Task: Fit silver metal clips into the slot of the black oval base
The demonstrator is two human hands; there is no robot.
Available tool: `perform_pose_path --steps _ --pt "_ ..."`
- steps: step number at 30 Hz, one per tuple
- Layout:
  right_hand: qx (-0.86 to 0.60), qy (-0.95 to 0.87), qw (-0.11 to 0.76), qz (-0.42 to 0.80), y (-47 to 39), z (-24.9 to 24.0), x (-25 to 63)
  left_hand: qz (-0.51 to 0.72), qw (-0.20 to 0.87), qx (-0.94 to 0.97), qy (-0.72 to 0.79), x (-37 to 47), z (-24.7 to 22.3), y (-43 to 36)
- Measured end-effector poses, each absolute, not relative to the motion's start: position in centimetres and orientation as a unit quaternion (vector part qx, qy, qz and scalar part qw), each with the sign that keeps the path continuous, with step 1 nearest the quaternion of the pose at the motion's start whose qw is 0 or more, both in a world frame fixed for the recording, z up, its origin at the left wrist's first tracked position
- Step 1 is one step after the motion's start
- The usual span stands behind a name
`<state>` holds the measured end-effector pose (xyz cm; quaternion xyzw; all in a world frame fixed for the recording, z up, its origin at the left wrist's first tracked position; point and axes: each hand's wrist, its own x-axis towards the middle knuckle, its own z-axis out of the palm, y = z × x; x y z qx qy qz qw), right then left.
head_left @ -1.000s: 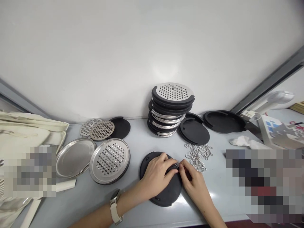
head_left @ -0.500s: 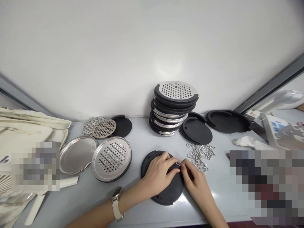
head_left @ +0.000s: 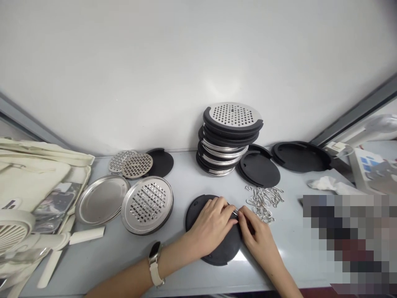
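A round black tray-like disc lies on the table in front of me. My left hand rests across it, thumb and fingers closed at its right edge. Just there, my right hand pinches a small metal wire hook; only a bit of it shows between the fingertips. Whether the hook passes through the disc is hidden by my fingers. Beyond my right hand lies a loose pile of similar wire hooks.
Behind stands a tall stack of black discs and metal plates. More black discs lie beside it. To the left are perforated metal plates and plain metal plates. A cream bag and a fan occupy the far left.
Both hands stay at the disc's right edge, with only a slight shift of the fingers around the hook. The whole view has shifted slightly.
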<state>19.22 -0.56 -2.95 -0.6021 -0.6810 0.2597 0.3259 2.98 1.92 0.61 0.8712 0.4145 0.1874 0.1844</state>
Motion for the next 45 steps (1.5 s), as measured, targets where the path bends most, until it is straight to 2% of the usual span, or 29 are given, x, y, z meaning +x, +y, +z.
perform_pose_path --steps 35,45 --pt "-0.612 -0.679 0.307 0.266 -0.7 -3.0 19.11 0.161 0.116 0.897 0.395 3.41 1.06 1.73" --pt "-0.614 -0.654 0.318 0.308 -0.65 -2.43 19.09 0.167 0.113 0.897 0.393 3.34 0.9 1.79"
